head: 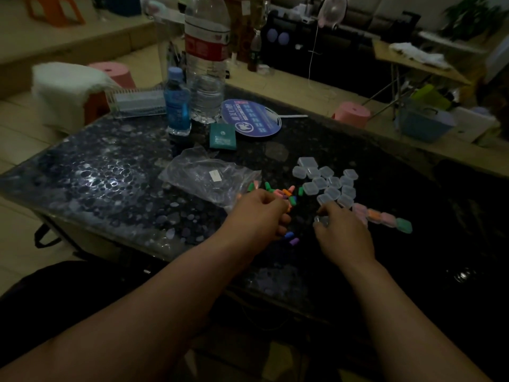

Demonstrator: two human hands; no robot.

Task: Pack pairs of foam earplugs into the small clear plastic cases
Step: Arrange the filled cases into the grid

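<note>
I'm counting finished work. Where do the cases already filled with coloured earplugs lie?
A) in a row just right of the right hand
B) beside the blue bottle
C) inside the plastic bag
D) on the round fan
A: the filled cases, showing pink, orange and green, run in a row rightward from the right hand, which holds a clear case.
</note>
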